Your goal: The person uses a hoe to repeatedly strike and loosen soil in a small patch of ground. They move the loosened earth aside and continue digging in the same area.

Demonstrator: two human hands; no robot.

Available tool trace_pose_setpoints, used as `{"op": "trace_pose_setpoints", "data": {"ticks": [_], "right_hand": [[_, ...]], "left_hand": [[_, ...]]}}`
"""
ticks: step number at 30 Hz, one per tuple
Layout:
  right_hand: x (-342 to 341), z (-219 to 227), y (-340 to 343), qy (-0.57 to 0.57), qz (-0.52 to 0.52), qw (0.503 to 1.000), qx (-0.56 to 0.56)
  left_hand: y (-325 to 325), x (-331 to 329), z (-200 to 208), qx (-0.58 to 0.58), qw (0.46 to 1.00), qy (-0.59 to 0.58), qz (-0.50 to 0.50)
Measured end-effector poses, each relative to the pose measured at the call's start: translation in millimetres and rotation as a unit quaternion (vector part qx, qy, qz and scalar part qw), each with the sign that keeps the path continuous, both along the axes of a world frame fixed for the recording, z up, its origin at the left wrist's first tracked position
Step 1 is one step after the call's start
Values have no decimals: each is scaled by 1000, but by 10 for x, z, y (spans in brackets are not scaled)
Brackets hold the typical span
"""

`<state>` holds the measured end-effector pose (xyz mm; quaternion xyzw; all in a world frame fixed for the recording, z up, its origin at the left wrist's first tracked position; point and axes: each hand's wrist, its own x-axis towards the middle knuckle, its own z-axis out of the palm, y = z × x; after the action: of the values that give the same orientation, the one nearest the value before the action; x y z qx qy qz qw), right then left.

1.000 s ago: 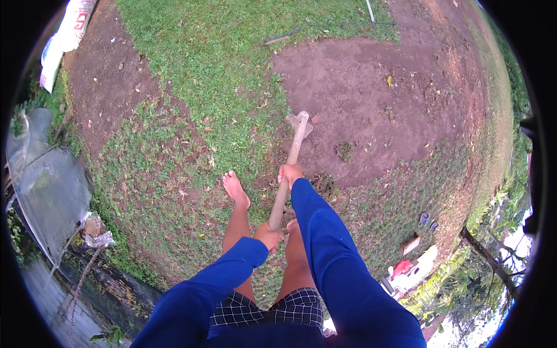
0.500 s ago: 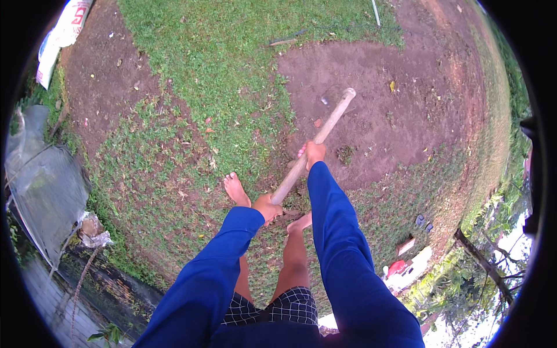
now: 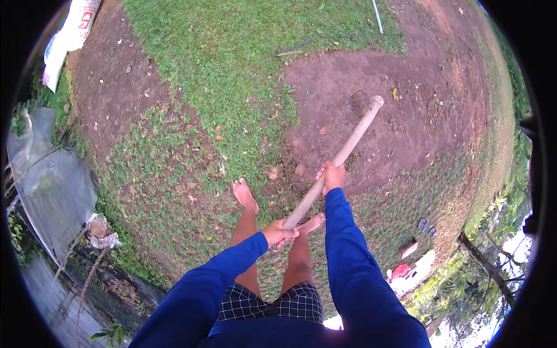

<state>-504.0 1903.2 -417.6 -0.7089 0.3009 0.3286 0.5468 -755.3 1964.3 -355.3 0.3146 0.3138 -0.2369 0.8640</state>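
Observation:
A hoe [image 3: 355, 138] with a long, pale wooden handle slants from between my legs out over the bare soil to the far right. My left hand [image 3: 279, 233] is closed round the handle's near end, just above my right foot. Farther up, about the middle of the handle, my right hand [image 3: 332, 177] is wrapped round it. At the far end a brown, soil-coloured patch [image 3: 360, 102] sits beside the knob; it looks like the hoe's blade, but its outline is hard to make out against the ground.
My bare feet [image 3: 246, 196] stand on thin grass beside the soil patch [image 3: 400, 124]. Thicker green turf [image 3: 226, 52] lies ahead. A thin pale pole [image 3: 377, 16] and a short stick [image 3: 287, 53] lie there. At left are white sacks [image 3: 72, 32] and a grey sheet [image 3: 55, 185].
Both hands and the hoe have shifted right and slightly nearer to me. The soil-coloured patch now shows beside the knob, where a faint blurred arc was before.

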Motion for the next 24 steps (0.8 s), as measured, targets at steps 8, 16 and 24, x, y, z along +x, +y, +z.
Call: {"op": "trace_pose_setpoints", "data": {"ticks": [8, 16, 24], "right_hand": [[-352, -782, 1134, 182, 103, 977, -32], [-218, -209, 682, 42, 5, 999, 31], [29, -711, 1134, 91, 66, 992, -57]], "left_hand": [[1017, 389, 326, 61, 957, 273, -78], [828, 37, 402, -7, 981, 176, -79], [798, 330, -210, -43, 977, 210, -2]]}}
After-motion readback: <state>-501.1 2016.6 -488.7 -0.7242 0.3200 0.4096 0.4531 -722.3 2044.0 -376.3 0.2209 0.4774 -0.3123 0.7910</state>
